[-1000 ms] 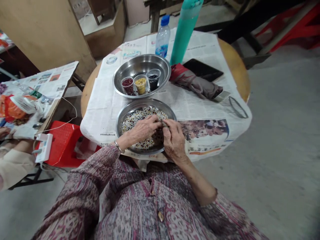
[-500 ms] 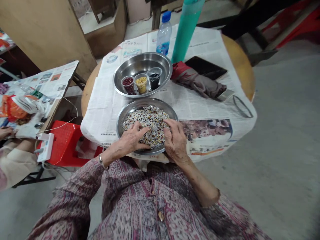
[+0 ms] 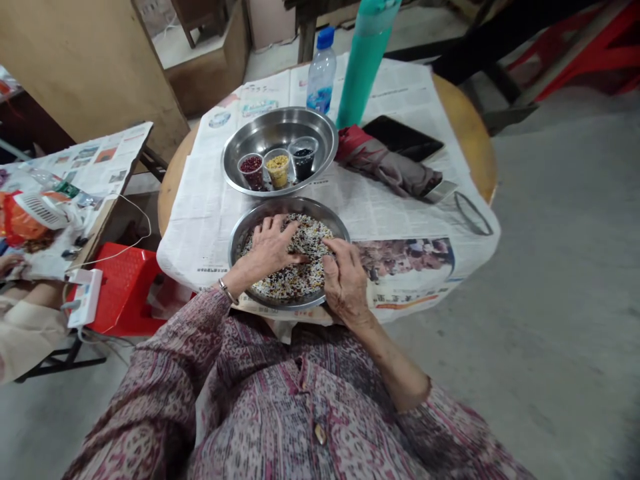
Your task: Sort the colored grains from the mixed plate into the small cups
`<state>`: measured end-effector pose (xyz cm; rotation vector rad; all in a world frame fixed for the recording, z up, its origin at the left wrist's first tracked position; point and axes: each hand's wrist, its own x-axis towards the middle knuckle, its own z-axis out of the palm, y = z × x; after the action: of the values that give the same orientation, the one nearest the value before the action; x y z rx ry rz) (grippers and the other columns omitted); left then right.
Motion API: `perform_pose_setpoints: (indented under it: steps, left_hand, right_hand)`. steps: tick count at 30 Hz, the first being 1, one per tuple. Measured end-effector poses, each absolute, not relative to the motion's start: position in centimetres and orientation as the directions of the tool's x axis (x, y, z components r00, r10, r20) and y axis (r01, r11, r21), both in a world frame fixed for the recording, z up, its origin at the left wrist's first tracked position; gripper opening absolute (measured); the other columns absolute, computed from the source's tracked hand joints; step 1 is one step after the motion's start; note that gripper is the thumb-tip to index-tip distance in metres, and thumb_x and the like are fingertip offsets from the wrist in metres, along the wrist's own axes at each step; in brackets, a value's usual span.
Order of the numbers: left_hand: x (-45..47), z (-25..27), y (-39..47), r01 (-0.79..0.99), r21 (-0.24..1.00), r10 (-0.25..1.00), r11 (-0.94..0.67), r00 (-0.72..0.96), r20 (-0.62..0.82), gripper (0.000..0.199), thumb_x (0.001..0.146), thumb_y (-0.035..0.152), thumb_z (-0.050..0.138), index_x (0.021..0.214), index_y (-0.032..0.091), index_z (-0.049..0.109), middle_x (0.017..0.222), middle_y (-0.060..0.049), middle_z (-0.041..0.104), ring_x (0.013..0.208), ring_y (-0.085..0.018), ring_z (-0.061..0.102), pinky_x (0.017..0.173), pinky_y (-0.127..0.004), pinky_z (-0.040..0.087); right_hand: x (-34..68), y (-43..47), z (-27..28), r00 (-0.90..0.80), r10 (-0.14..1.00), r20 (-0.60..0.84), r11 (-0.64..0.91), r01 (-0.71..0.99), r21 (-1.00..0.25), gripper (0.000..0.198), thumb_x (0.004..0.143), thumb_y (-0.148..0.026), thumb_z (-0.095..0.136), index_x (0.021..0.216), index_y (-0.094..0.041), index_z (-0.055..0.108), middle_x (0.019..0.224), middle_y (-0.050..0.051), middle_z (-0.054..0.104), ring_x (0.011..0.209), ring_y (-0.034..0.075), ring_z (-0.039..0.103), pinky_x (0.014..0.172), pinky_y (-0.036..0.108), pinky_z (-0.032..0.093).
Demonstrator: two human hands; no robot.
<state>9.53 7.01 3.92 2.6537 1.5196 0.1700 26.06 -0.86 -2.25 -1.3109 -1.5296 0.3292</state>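
A shallow steel basin close to my body holds a mix of white, yellow, dark red and black grains and beans. My left hand lies on the left part of the mix, palm down with fingers spread. At the basin's right rim is my right hand, its thumb and fingers bent but apart, the fingertips at the mix. Behind stands a second steel basin with three clear cups: one of red beans, one of yellow grains and one of black beans.
Newspaper covers the round table. Toward the back are a water bottle, a tall green bottle, a folded umbrella and a black tablet-like object. To the left, a red stool and a power strip sit beside another person.
My left hand has moved forward over the mix and its fingers have spread flatter. My right hand stays at the right rim. The whole view has shifted slightly.
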Motion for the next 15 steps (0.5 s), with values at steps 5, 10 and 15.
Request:
perform_pose_setpoints:
  steps: [5,10,15]
  left_hand:
    - [8.6,3.6,5.4,0.737,0.319,0.767,-0.596,0.64,-0.046,0.02,0.094,0.015,0.058,0.113,0.02,0.062,0.108,-0.006,0.059,0.101,-0.021,0.06,0.095,-0.04,0.053]
    - [9.4,4.4,2.5,0.575,0.434,0.618,-0.694,0.785,-0.05,0.012,0.096,0.019,0.057,0.106,0.02,0.063,0.105,-0.004,0.062,0.1,-0.017,0.06,0.095,-0.033,0.053]
    - [10.6,4.1,3.0,0.491,0.206,0.499,-0.846,0.866,-0.015,0.024,0.093,0.026,0.061,0.117,0.021,0.063,0.135,-0.008,0.057,0.131,-0.028,0.046,0.113,-0.046,0.041]
  right_hand:
    - [26.1,-0.9,-2.1,0.145,0.85,0.507,0.359,0.545,-0.758,0.036,0.102,-0.036,0.038,0.129,-0.024,0.059,0.125,0.012,0.064,0.121,0.026,0.058,0.106,0.051,0.047]
    - [26.3,-1.0,-2.2,0.136,0.838,0.528,0.393,0.522,-0.757,0.037,0.103,-0.035,0.036,0.13,-0.022,0.059,0.127,0.013,0.062,0.123,0.025,0.057,0.107,0.048,0.047]
    - [26.3,-0.9,-2.4,0.134,0.814,0.565,0.428,0.518,-0.74,0.039,0.104,-0.038,0.034,0.13,-0.023,0.057,0.128,0.013,0.062,0.124,0.025,0.056,0.107,0.049,0.046]
